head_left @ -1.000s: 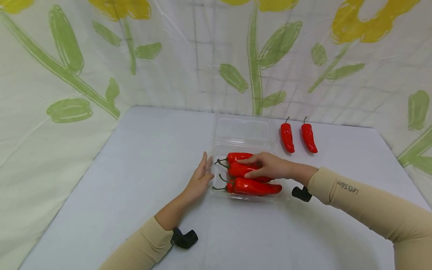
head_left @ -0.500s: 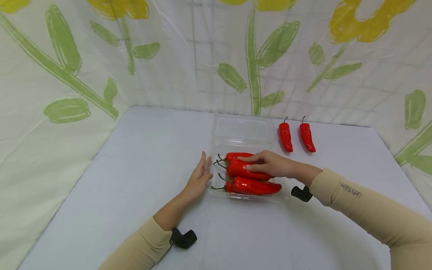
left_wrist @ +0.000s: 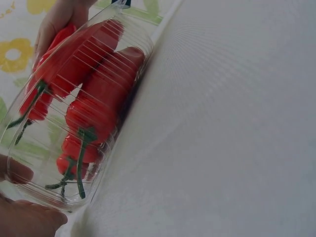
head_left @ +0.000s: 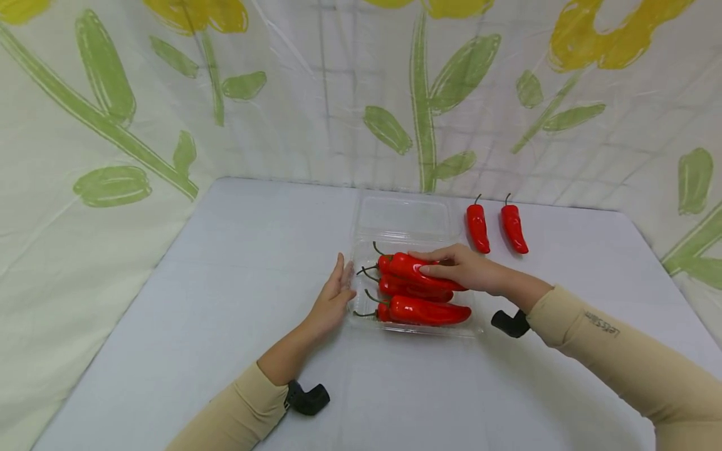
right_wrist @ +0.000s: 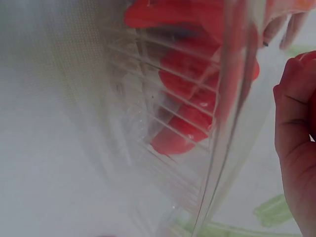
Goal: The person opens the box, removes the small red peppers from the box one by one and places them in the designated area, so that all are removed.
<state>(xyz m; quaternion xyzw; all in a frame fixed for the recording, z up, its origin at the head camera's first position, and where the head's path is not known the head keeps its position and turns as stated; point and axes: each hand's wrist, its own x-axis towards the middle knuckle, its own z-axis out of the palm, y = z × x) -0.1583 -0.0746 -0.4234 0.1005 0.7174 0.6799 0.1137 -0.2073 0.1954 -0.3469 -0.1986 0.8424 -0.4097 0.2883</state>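
Note:
A clear clamshell box (head_left: 417, 332) stands open in the head view, with several long red chili peppers lying crosswise in it. My right hand (head_left: 474, 268) pinches one red chili pepper (head_left: 402, 265) between thumb and fingers, over the far row; its green stem points up and left. In the right wrist view that hand (right_wrist: 296, 143) shows at the right edge. My left hand (head_left: 333, 299) holds the box's left end, thumb over the rim. The left wrist view shows the thumb (left_wrist: 19, 170) through the plastic and stems near it. A near chili pepper (head_left: 431, 311) lies along the front wall.
Two more red chili peppers, one at the left (head_left: 478, 228) and one at the right (head_left: 514, 229), lie on the white table (head_left: 242, 263) behind and right of the box. The open lid (head_left: 405, 213) lies back toward the flower-patterned curtain (head_left: 282, 144).
The right hand has lifted the chili pepper from the middle of the box and moved it away toward the far row, uncovering another below. The left hand stays at the box's end.

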